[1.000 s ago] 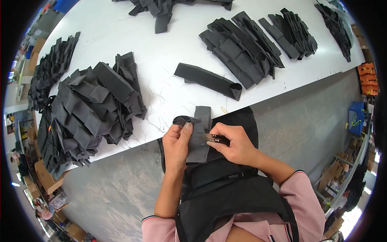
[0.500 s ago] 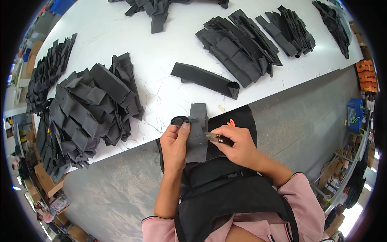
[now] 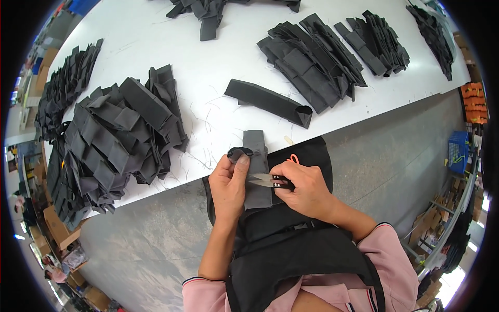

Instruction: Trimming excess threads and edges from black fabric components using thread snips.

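Observation:
Between thumb and fingers, my left hand (image 3: 228, 179) pinches a dark grey fabric strip (image 3: 254, 139), part of which curls over the fingertips. The strip hangs flat over the table's near edge towards my lap. My right hand (image 3: 306, 188) is closed around small thread snips (image 3: 266, 180) with black grips; their two blades are parted and point left across the strip, close to my left thumb. Whether the blades touch the cloth I cannot tell. An orange loop (image 3: 294, 158) sticks up beside my right fingers.
On the white table (image 3: 208, 67) lie a large heap of grey strips (image 3: 114, 135) at left, one folded strip (image 3: 267, 103) in the middle and a stacked bundle (image 3: 314, 62) beyond it. Loose threads are scattered about. A blue basket (image 3: 457, 151) stands far right, near shelving.
The snips have moved left over the strip, and their blades now show parted. My left hand has shifted slightly right with the strip's curled part.

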The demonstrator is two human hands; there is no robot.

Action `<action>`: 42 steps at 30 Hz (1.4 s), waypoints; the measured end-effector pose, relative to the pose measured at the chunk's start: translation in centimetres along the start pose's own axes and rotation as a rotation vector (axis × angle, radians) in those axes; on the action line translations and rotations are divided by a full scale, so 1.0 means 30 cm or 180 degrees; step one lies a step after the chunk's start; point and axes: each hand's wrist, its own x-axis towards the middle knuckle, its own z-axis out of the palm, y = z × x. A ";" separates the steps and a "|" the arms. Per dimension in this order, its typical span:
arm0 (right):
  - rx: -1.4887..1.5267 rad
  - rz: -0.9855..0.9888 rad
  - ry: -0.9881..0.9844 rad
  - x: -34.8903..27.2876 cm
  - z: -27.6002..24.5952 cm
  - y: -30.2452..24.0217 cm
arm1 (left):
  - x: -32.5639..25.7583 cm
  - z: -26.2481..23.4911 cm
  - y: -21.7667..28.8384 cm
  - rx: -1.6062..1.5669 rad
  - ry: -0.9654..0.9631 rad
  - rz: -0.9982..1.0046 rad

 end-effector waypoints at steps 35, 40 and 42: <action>0.1137 0.0326 0.0259 -0.052 0.000 0.010 | 0.019 -0.046 -0.041 -0.1773 -0.0564 -0.1052; 0.1080 0.0145 0.0191 -0.039 -0.011 0.012 | 0.013 -0.043 -0.028 -0.1522 -0.0226 -0.0937; 0.1066 0.0241 0.0015 -0.040 -0.010 0.012 | 0.007 -0.030 -0.016 -0.1409 -0.0168 -0.0824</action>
